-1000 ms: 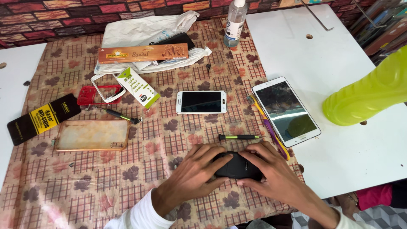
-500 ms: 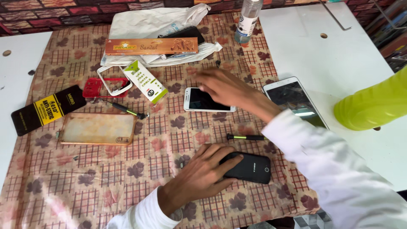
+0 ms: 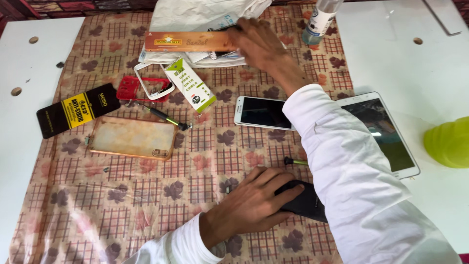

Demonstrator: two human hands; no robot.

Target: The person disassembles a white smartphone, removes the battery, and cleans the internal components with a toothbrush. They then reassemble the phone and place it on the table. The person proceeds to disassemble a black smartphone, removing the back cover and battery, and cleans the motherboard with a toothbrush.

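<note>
Two hands: left hand (image 3: 254, 205) on one black phone (image 3: 305, 200), right hand (image 3: 261, 44) on one box (image 3: 190, 41)

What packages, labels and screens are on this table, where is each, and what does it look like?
Long orange box: far edge, at the right hand.
White and green slim packet: below it, angled.
Black and yellow flat pack: left side.
White phone: centre, dark screen.
White tablet: right, dark screen.
Black phone: near, under the left hand.
</note>
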